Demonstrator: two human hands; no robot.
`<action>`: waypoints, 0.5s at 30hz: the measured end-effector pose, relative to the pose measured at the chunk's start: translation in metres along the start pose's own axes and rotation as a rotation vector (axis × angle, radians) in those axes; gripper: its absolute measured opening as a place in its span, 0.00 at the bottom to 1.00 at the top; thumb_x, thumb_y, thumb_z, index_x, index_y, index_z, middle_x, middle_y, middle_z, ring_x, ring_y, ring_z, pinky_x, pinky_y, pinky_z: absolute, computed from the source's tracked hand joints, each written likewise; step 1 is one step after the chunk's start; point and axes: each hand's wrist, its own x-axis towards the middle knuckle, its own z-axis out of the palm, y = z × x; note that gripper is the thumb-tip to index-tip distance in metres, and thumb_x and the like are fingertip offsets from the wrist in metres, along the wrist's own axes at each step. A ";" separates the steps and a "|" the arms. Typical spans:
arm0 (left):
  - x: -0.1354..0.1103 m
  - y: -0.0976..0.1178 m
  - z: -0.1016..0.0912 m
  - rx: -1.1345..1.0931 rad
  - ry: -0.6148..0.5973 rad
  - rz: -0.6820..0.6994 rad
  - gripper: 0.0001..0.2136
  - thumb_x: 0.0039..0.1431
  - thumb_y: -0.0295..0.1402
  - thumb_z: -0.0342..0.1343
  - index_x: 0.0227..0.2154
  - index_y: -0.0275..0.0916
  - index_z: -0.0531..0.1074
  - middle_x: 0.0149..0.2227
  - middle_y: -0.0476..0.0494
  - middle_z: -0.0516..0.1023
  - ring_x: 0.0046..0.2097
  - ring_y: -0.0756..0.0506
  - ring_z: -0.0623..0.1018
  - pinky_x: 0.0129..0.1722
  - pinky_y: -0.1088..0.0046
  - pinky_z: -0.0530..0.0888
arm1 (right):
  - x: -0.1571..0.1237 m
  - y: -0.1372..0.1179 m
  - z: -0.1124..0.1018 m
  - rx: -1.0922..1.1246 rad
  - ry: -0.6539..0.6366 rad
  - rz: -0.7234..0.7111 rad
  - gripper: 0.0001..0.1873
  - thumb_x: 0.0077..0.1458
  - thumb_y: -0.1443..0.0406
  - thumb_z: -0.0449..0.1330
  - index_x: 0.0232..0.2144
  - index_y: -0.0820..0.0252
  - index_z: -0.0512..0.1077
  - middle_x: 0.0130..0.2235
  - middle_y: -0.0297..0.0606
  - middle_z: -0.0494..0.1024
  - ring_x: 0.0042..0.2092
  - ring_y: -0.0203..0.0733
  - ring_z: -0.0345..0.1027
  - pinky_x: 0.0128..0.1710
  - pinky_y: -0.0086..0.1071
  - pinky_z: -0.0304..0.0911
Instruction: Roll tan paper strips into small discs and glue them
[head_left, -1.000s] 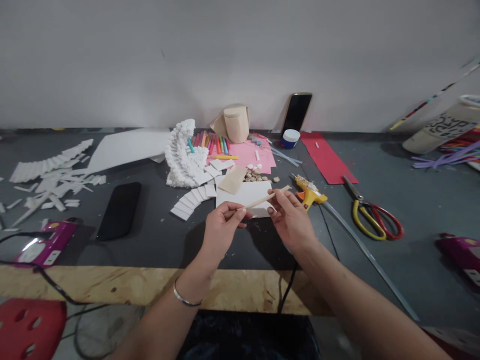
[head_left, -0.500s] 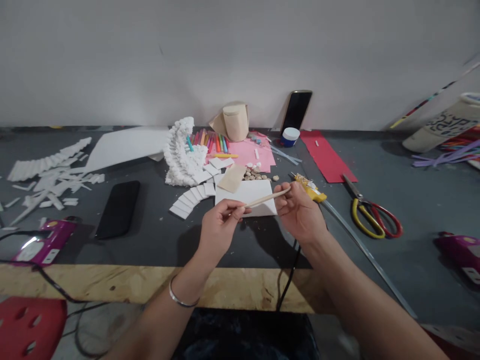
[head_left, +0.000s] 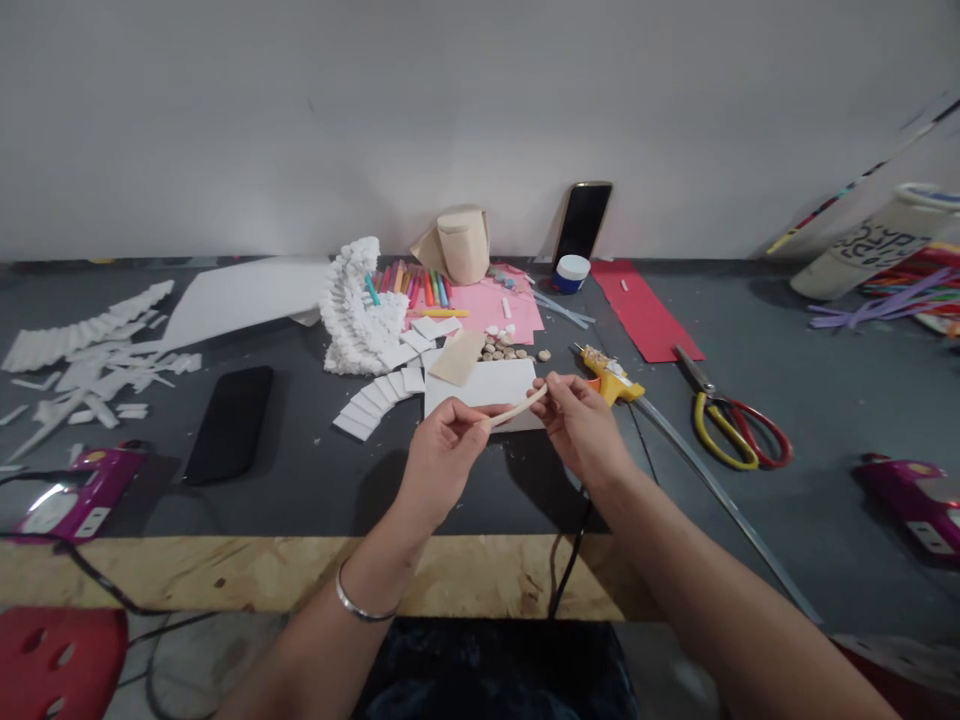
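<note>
A thin cream-coloured strip (head_left: 518,408) is stretched between both hands above the dark table (head_left: 315,480). My left hand (head_left: 442,455) pinches its near end with closed fingers; a silver bangle sits on that wrist. My right hand (head_left: 581,425) pinches the far end, thumb and fingers pressed together. Just behind the hands lies a white card (head_left: 484,385) with a tan paper piece (head_left: 457,358) on its upper corner. A yellow glue gun (head_left: 611,373) lies right of my right hand.
White foam squares (head_left: 375,400) and a ruffled white foam piece (head_left: 352,315) lie left of the card. A black phone (head_left: 229,422), yellow-and-red scissors (head_left: 731,425), a long metal ruler (head_left: 720,500), red paper (head_left: 645,315) and markers (head_left: 416,285) surround them. A black cord (head_left: 566,570) hangs over the wooden front edge.
The hands have drawn closer together, so less of the strip shows between them. My right hand has slid inward along the strip, whose tip no longer sticks out past it.
</note>
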 end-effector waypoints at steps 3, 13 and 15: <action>0.002 0.000 -0.005 -0.075 0.036 -0.025 0.08 0.54 0.32 0.60 0.27 0.37 0.66 0.40 0.39 0.82 0.43 0.44 0.81 0.51 0.63 0.70 | 0.002 -0.001 -0.002 -0.006 -0.055 0.079 0.16 0.38 0.60 0.74 0.21 0.60 0.70 0.29 0.31 0.78 0.30 0.28 0.72 0.31 0.19 0.71; 0.013 0.025 -0.038 0.331 -0.104 -0.128 0.06 0.54 0.33 0.57 0.27 0.38 0.66 0.41 0.40 0.82 0.38 0.48 0.79 0.36 0.73 0.70 | 0.013 -0.026 -0.022 -0.389 -0.309 -0.022 0.13 0.52 0.54 0.65 0.32 0.57 0.76 0.37 0.36 0.80 0.40 0.35 0.74 0.44 0.30 0.69; 0.015 0.030 -0.040 0.428 -0.177 -0.153 0.05 0.53 0.32 0.57 0.26 0.38 0.67 0.39 0.41 0.82 0.38 0.48 0.78 0.38 0.73 0.70 | 0.009 -0.030 -0.019 -0.548 -0.379 -0.070 0.15 0.56 0.52 0.60 0.33 0.58 0.76 0.38 0.38 0.79 0.41 0.37 0.74 0.47 0.34 0.68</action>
